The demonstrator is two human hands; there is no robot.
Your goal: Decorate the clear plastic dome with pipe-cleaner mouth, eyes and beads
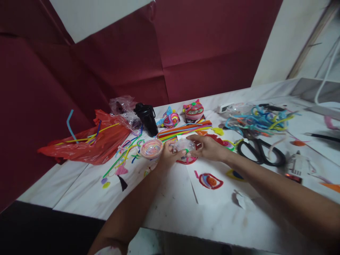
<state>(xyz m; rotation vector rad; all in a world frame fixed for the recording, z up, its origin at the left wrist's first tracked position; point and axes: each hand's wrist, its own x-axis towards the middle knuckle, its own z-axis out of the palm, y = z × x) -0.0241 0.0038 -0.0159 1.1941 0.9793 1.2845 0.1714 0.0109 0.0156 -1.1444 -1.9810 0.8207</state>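
- Holds a clear container [183, 145] between left hand [170, 154] and right hand [205, 147], on or just above the white table [164, 205], impossible to tell which; clamps it from opposite sides, with thumbs close together in front; shows green on its near face and red along its lower edge.
- Has a pinkish bowl [151, 156] just beside the left hand, open side up, with pink and orange colour inside.
- Farther left, has a red plastic bag [106, 147] with blue and yellow strips [71, 126] poking out; behind it, a clear plastic bag [123, 104], with contents too blurred to tell.
- Beyond the hands, has a black lidded bottle [149, 122], with contents hidden; at right, black-handled scissors [272, 152].
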